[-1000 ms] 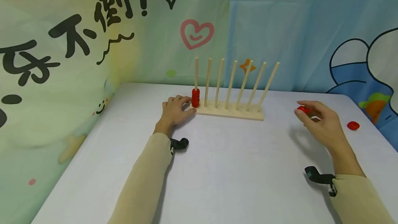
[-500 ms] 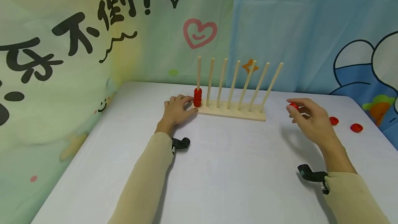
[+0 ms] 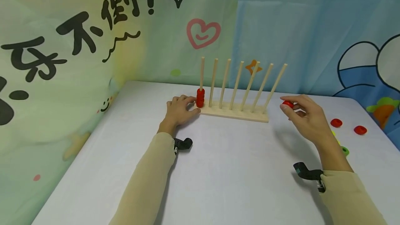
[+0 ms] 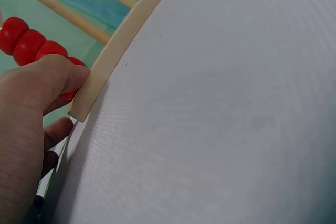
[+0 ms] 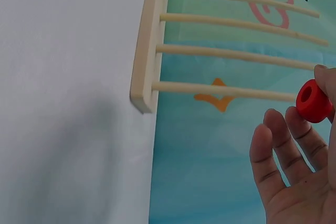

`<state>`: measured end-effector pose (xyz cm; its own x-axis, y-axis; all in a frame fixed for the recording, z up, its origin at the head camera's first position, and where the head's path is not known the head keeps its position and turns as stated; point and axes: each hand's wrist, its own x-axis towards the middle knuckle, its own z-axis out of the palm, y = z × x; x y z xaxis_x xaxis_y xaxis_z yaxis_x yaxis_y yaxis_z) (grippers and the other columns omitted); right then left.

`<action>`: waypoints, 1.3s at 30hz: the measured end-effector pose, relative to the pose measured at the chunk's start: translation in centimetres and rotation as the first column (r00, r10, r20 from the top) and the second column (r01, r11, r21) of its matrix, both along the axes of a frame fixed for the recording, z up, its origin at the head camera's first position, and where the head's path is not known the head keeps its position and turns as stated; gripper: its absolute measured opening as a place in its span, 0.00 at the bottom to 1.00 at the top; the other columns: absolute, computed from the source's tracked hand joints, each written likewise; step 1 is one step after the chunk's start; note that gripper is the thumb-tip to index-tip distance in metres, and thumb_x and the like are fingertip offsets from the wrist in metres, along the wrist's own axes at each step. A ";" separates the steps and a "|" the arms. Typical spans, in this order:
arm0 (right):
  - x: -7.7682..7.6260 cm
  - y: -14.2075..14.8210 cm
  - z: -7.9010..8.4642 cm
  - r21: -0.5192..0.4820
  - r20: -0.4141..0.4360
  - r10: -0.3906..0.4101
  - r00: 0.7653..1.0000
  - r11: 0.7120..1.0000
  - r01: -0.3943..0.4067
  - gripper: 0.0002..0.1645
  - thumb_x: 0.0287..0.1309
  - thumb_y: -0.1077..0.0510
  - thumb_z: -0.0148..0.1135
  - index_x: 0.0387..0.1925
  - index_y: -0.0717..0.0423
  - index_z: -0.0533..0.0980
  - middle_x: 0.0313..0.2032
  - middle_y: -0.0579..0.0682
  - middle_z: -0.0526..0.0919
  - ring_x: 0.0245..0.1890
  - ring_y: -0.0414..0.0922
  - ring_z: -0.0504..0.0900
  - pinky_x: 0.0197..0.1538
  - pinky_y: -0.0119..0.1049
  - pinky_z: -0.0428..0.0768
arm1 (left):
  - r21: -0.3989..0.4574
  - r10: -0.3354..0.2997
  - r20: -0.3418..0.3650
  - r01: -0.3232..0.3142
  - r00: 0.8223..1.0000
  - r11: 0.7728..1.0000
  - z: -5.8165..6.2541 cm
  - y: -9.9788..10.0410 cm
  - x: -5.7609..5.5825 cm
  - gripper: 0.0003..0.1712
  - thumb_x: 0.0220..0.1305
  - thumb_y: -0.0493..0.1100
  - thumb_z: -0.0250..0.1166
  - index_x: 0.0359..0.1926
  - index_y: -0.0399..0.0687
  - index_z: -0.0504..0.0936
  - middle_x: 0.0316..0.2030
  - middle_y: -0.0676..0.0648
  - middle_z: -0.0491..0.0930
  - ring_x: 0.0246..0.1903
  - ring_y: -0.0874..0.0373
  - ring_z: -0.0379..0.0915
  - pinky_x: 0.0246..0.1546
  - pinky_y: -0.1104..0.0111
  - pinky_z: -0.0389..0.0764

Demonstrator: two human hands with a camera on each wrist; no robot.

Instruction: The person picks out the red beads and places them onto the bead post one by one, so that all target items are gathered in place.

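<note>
A wooden peg rack [image 3: 234, 115] with several upright rods stands toward the back of the table. Red beads [image 3: 200, 98] are stacked on its leftmost rod. My left hand [image 3: 180, 111] grips the rack's left end; in the left wrist view the thumb [image 4: 76, 77] lies along the front of the base, close by the lowest bead, with fingers behind the end. My right hand [image 3: 307, 119] pinches a red bead [image 5: 314, 102] between thumb and index finger, raised to the right of the rack. The bead's hole shows in the right wrist view, and the other fingers are spread.
Two red beads [image 3: 360, 130] lie on the table [image 3: 237, 176] at the right. A green bead [image 3: 345, 151] and a bit of yellow show beside my right forearm, which partly hides them. A printed cloth [image 3: 275, 20] hangs behind the table.
My right hand has moved left toward the rack with the red bead. Beads on the table behind it have come into sight. The left hand keeps its hold on the rack.
</note>
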<state>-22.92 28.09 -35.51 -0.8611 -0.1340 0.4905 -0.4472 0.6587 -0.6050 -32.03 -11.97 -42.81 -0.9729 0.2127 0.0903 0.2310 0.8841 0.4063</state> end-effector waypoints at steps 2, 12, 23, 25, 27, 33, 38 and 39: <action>-0.2 -0.4 0.1 -0.009 0.008 0.003 1.000 1.000 -0.003 0.19 0.65 0.57 0.62 0.57 0.50 0.79 0.44 0.43 0.75 0.37 0.40 0.76 0.35 0.18 0.74 | -0.003 0.002 -0.003 -0.002 1.000 1.000 0.1 0.0 0.0 0.32 0.61 0.67 0.54 0.65 0.67 0.73 0.60 0.51 0.71 0.62 0.46 0.59 0.57 0.48 0.58; -0.7 -2.7 0.3 -0.035 0.002 0.028 1.000 0.999 -0.028 0.19 0.64 0.64 0.63 0.56 0.56 0.80 0.42 0.50 0.74 0.42 0.38 0.71 0.39 0.18 0.72 | -0.004 0.008 0.005 -0.008 1.000 1.000 0.0 0.0 0.1 0.32 0.62 0.67 0.54 0.65 0.67 0.73 0.61 0.51 0.71 0.62 0.46 0.59 0.57 0.48 0.58; -1.3 -4.0 0.9 -0.015 -0.021 0.083 0.996 0.996 -0.083 0.18 0.65 0.58 0.62 0.56 0.49 0.80 0.44 0.44 0.73 0.41 0.39 0.72 0.40 0.21 0.72 | 0.006 0.001 0.003 -0.001 1.000 1.000 -0.1 0.1 0.0 0.32 0.61 0.67 0.54 0.65 0.67 0.74 0.62 0.50 0.71 0.63 0.45 0.58 0.57 0.48 0.58; -1.5 -4.3 0.9 -0.025 -0.027 0.092 0.995 0.995 -0.092 0.18 0.66 0.58 0.62 0.56 0.49 0.80 0.44 0.44 0.73 0.41 0.40 0.72 0.39 0.22 0.73 | 0.006 0.000 0.000 0.000 1.000 1.000 -0.1 0.1 0.0 0.32 0.61 0.67 0.54 0.65 0.67 0.74 0.62 0.50 0.71 0.63 0.45 0.58 0.57 0.48 0.58; -1.6 -4.8 1.0 -0.041 -0.028 0.106 0.994 0.993 -0.107 0.18 0.66 0.58 0.62 0.56 0.49 0.81 0.44 0.44 0.73 0.41 0.40 0.72 0.39 0.23 0.73 | 0.005 0.002 -0.002 -0.002 1.000 1.000 -0.1 0.1 0.0 0.32 0.61 0.67 0.54 0.65 0.66 0.74 0.62 0.50 0.71 0.63 0.45 0.58 0.57 0.48 0.58; -2.0 -6.4 1.0 -0.094 -0.011 0.144 0.990 0.985 -0.144 0.17 0.65 0.59 0.62 0.55 0.50 0.81 0.45 0.46 0.73 0.41 0.42 0.73 0.38 0.24 0.74 | 0.002 0.005 -0.001 -0.005 1.000 1.000 -0.1 0.0 0.0 0.33 0.61 0.67 0.54 0.66 0.66 0.73 0.63 0.50 0.71 0.63 0.45 0.58 0.57 0.48 0.58; -1.7 -8.1 1.8 -0.100 -0.017 0.169 0.985 0.980 -0.170 0.18 0.64 0.63 0.63 0.55 0.57 0.80 0.45 0.50 0.73 0.41 0.43 0.73 0.37 0.24 0.75 | 0.007 0.003 -0.005 -0.003 1.000 1.000 -0.2 0.1 0.0 0.33 0.61 0.67 0.54 0.66 0.66 0.73 0.63 0.50 0.70 0.63 0.46 0.58 0.57 0.48 0.58; -1.4 -8.5 2.2 -0.095 -0.025 0.179 0.983 0.979 -0.181 0.18 0.63 0.64 0.63 0.54 0.58 0.80 0.45 0.52 0.73 0.40 0.43 0.73 0.37 0.24 0.75 | 0.009 0.001 -0.007 -0.001 1.000 1.000 -0.2 0.1 0.0 0.33 0.61 0.67 0.54 0.66 0.66 0.73 0.63 0.50 0.70 0.63 0.46 0.58 0.57 0.48 0.58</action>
<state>-24.36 19.57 -33.35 -0.8190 -0.2373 0.5224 -0.5634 0.5051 -0.6538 -32.07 -11.85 -43.04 -0.9724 0.2111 0.0990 0.2331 0.8806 0.4125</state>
